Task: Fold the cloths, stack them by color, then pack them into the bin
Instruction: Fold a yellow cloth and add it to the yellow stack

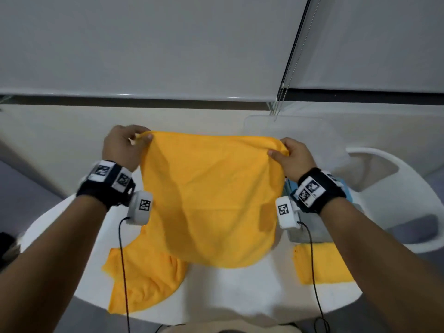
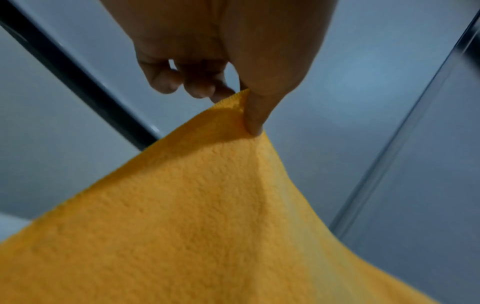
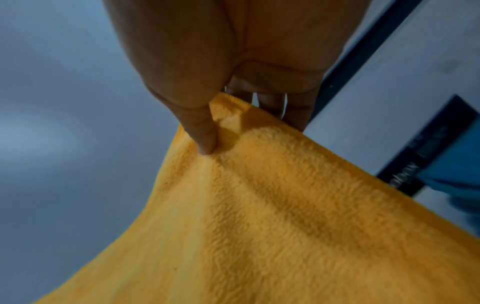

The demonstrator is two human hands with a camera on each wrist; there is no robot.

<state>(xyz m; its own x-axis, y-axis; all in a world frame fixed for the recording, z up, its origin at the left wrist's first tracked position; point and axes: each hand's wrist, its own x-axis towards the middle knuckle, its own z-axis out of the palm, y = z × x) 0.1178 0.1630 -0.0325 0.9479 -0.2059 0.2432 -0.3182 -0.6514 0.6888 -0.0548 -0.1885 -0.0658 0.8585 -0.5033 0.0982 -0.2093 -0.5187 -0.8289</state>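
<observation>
A yellow cloth (image 1: 209,200) hangs spread out above the white table (image 1: 235,292), held up by its two top corners. My left hand (image 1: 139,138) pinches the left corner, thumb against the fabric (image 2: 244,107). My right hand (image 1: 280,150) pinches the right corner (image 3: 221,123). Another yellow cloth (image 1: 141,280) lies crumpled on the table at the front left. A folded yellow cloth (image 1: 322,263) lies flat at the front right. Behind it a folded grey cloth (image 1: 310,231) and a bit of a blue one (image 1: 348,195) show under my right wrist.
A clear plastic bin (image 1: 295,131) stands at the back right of the table. A white chair (image 1: 394,188) sits to the right. A roller blind (image 1: 168,44) with its cord (image 1: 278,102) hangs behind the table.
</observation>
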